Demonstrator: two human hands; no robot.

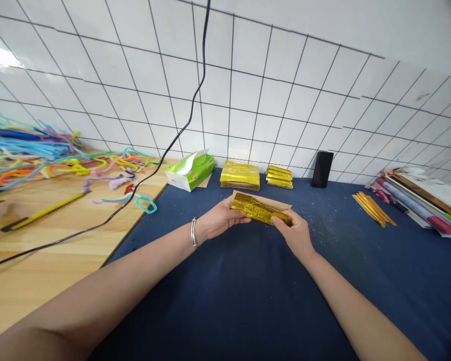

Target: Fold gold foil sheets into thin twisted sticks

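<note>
- White tiled wall behind; dark blue cloth over the work surface, pale wooden board to the left.
- Gold foil piece at centre, spanning both hands; brown paper shows along its far edge. Held with the foil or lying beneath: cannot tell from here.
- Left hand: thumb and fingers closed on the foil's left end.
- Right hand: pinching the right end, thumb uppermost.
- Foil looks thin, creased, shiny. Judged very light and limp, perhaps slick, quick to crumple or tear.
- Best hold: light, flat pinches at both ends, even tension, no twist; middle left untouched.
- Gold foil stack and smaller gold bundle side by side near the wall.
</note>
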